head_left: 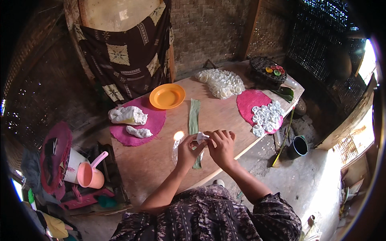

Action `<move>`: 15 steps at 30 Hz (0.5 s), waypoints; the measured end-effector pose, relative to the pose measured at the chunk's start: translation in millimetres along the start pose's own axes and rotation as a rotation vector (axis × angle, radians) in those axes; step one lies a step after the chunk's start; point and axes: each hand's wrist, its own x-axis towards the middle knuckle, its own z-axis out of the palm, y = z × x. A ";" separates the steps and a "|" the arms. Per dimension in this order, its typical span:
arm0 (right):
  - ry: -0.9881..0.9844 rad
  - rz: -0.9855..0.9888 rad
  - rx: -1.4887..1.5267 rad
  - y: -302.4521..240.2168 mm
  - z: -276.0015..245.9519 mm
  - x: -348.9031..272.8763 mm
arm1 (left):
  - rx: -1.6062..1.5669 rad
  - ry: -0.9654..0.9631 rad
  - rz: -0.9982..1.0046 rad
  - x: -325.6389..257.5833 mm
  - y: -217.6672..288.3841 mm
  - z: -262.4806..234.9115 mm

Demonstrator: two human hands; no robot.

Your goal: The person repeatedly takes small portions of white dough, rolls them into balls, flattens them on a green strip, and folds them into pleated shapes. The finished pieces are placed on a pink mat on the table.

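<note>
Over the near part of the wooden table, my left hand [186,153] and my right hand [222,148] meet with fingertips pinched around a small white piece of dough [202,137]. Its exact shape is partly hidden by the fingers. Beneath and beyond the hands lies a long green leaf strip [194,114]. Two lumps of white dough, a large one [128,115] and a smaller one [139,131], rest on a pink round cloth [120,138] to the left. On the right, several white pleated rosettes [266,116] overlap on another pink round cloth [249,100].
An orange plate [167,96] sits at the back left. Behind stand a heap of white petal-like pieces [221,83] and a dark woven basket [263,74] topped with coloured flower shapes. A pink dipper [91,176] is left of the table [136,168]; a black bucket [298,147] stands on the floor.
</note>
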 end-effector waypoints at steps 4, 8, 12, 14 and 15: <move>-0.141 -0.162 -0.120 6.1 -35.6 16.0 | 0.379 -0.075 0.217 2.9 20.0 6.1; -0.212 -0.297 -0.127 23.6 -55.8 28.3 | 0.430 -0.158 0.248 8.6 26.7 17.1; -0.317 -0.066 0.120 40.4 -62.6 34.8 | -0.686 -0.103 -0.336 13.5 15.8 35.5; -0.368 0.110 0.220 48.5 -61.6 37.0 | -0.726 -0.216 -0.368 14.3 8.0 44.3; -0.340 0.089 0.195 52.8 -60.6 37.7 | -0.757 -0.256 -0.419 15.7 3.9 48.7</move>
